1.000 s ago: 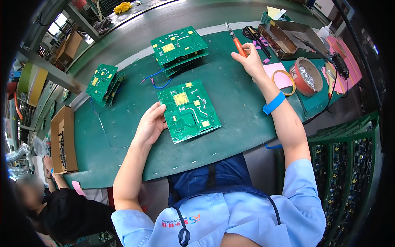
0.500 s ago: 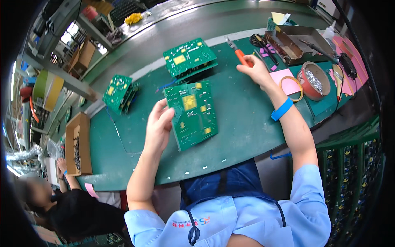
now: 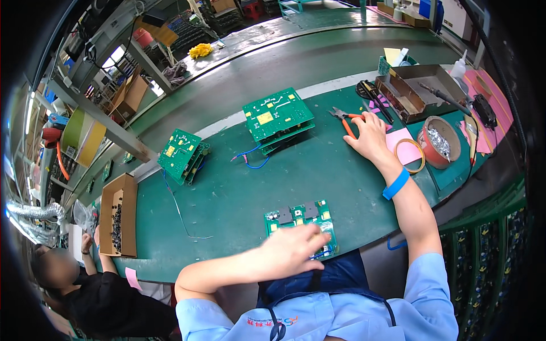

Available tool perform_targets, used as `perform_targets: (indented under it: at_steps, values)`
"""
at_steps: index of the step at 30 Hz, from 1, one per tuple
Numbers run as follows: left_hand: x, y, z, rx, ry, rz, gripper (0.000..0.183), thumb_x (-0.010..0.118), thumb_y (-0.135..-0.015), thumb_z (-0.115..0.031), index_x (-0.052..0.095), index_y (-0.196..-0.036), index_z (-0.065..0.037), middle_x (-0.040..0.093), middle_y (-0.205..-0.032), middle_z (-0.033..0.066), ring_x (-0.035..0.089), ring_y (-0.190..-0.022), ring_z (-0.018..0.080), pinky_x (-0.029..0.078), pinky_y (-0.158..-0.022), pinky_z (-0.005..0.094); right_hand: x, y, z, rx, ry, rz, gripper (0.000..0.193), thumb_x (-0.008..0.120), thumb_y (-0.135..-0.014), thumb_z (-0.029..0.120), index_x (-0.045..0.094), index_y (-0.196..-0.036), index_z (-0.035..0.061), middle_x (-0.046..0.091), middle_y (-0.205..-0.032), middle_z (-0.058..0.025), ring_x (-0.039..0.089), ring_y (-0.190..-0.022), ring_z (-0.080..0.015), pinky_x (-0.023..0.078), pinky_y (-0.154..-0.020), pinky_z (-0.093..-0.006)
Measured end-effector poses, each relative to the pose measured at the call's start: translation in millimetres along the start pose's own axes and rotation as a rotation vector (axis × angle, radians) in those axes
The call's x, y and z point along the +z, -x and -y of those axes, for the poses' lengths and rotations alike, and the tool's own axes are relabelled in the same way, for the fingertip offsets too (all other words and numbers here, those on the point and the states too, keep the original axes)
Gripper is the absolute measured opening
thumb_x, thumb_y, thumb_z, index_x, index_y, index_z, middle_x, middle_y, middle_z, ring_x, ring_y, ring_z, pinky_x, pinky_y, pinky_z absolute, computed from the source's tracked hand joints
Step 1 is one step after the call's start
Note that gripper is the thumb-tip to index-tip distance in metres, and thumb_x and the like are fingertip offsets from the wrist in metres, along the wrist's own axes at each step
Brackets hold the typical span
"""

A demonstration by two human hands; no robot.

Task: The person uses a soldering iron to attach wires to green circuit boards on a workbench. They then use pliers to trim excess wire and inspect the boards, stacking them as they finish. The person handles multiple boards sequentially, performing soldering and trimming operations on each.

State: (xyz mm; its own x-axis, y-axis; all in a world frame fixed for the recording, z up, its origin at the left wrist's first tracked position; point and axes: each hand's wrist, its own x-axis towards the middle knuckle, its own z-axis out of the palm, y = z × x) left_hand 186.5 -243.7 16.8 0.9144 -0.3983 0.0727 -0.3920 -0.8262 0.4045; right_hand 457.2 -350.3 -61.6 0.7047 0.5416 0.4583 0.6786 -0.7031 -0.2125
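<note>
A green circuit board point(image 3: 273, 219) lies by the table's front edge, its component side with dark blocks and blue wires facing up. Over its near part is my left hand point(image 3: 293, 247), fingers spread and curved, thumb apart; whether a fingertip touches the wires is hard to see. My right hand point(image 3: 368, 136) is at the far right with its fingers closed on one orange handle of the cutters point(image 3: 348, 126). Their jaws are parted, and the other handle sticks out beside the fingers. Farther off stand a larger stacked board assembly point(image 3: 278, 116) and a smaller one point(image 3: 181, 152).
To the right are a metal tray point(image 3: 424, 85) with a soldering iron point(image 3: 446, 96), a round tub point(image 3: 439, 142) of silvery bits and a tape roll point(image 3: 410, 156). A cardboard box point(image 3: 119, 216) of small black parts sits left, near another person point(image 3: 108, 295).
My left hand has brought the board down to the near edge, turned over so its components show. The cutters' jaws have spread and they are slightly nearer. My view has shifted.
</note>
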Motion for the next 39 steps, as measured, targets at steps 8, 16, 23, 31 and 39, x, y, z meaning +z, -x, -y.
perform_targets:
  at_steps: [8,16,23,31,39]
  values:
    - [-52,-15,183,-0.666,0.194,-0.893,0.03,0.053,-0.077,-0.023,0.055,-0.095,0.001,0.057,-0.086,0.0127,0.055,-0.081,0.0201,0.042,-0.072,0.0299,-2,-31,62,0.034,-0.781,0.068,0.04,0.053,-0.076,0.027,0.051,-0.103,-0.0026,0.049,-0.107,-0.0208,0.044,-0.104,-0.032,0.034,-0.088,-0.0358]
    - [-48,-43,185,-0.637,0.582,-0.747,0.027,0.053,-0.078,-0.018,0.055,-0.094,0.004,0.058,-0.083,0.0052,0.05,-0.076,0.007,0.039,-0.065,0.0225,33,-48,70,0.088,-0.981,0.179,0.039,0.05,-0.079,0.023,0.048,-0.108,-0.0028,0.045,-0.113,-0.0185,0.043,-0.106,-0.0267,0.032,-0.09,-0.0332]
    - [-54,-10,137,-0.431,1.406,-0.871,0.025,0.042,-0.085,-0.012,0.04,-0.109,-0.005,0.054,-0.096,0.0077,0.055,-0.079,0.0159,0.049,-0.067,0.0355,-23,-34,72,-0.258,-0.914,0.081,0.043,0.056,-0.076,0.029,0.05,-0.107,0.0002,0.047,-0.111,-0.016,0.043,-0.106,-0.026,0.031,-0.091,-0.0332]
    - [-56,18,126,-0.354,1.503,-1.077,0.029,0.046,-0.084,-0.013,0.04,-0.111,-0.004,0.051,-0.104,0.0076,0.053,-0.091,0.0166,0.045,-0.077,0.0351,-14,-19,-9,0.022,0.094,0.369,0.092,0.065,-0.051,0.056,0.033,-0.124,0.0103,0.034,-0.123,-0.0192,0.026,-0.118,-0.0322,0.021,-0.093,-0.0478]
    - [-58,17,118,-0.246,1.465,-1.115,0.032,0.049,-0.082,-0.013,0.04,-0.112,-0.004,0.051,-0.106,0.0059,0.051,-0.094,0.0161,0.042,-0.08,0.0343,-11,-23,-17,-0.05,0.047,0.04,0.056,0.063,-0.062,0.032,0.047,-0.11,0.0057,0.054,-0.094,-0.015,0.05,-0.089,-0.0274,0.039,-0.077,-0.0381]
